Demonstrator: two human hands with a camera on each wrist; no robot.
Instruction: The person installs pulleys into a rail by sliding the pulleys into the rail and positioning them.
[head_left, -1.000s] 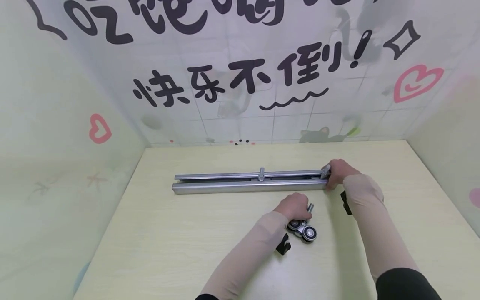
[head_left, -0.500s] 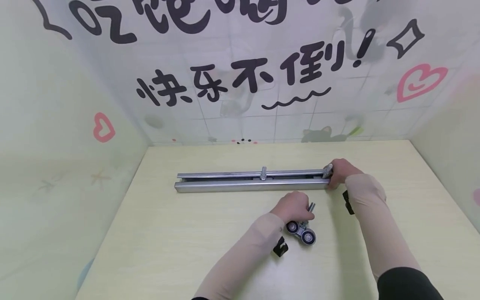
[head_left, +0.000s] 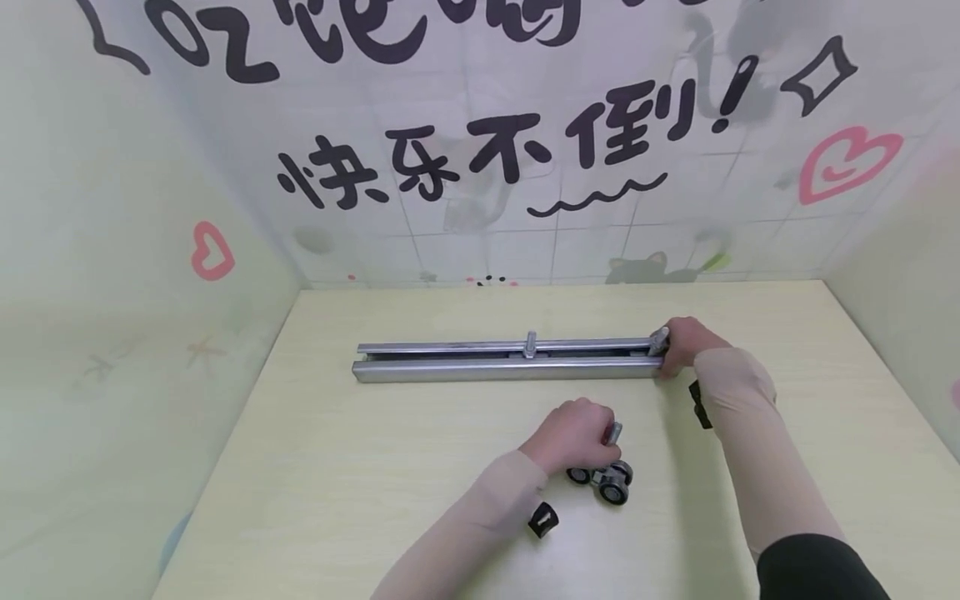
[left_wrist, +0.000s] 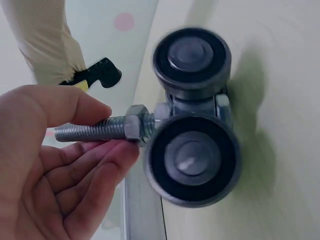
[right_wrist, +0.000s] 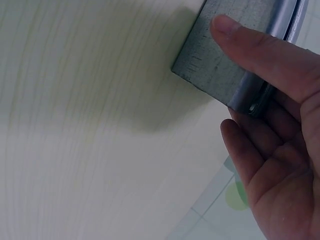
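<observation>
My left hand (head_left: pixel 573 435) pinches the threaded bolt (left_wrist: pixel 95 131) of a roller trolley (head_left: pixel 606 482) between thumb and fingers. In the left wrist view, the trolley's dark-rimmed wheels (left_wrist: pixel 192 162) face the camera, and a hex nut (left_wrist: pixel 133 125) sits on the bolt beside the fingertips. A long silver metal rail (head_left: pixel 450 372) with a slot along its top lies across the table. My right hand (head_left: pixel 688 346) grips the rail's right end; its thumb presses the side wall (right_wrist: pixel 205 65) in the right wrist view. One bolt (head_left: pixel 530 344) stands up from the slot mid-rail, another (head_left: pixel 659 340) at the right end.
The pale wood-grain table (head_left: pixel 360 483) meets a white printed back wall (head_left: pixel 480 242) behind the rail. Side walls stand at left and right. A black wrist mount (head_left: pixel 543 520) hangs below the left sleeve, and another (head_left: pixel 701 405) by the right.
My left hand has drawn back toward me and slightly left, turning the roller trolley as it comes. The right hand keeps its hold on the rail end.
</observation>
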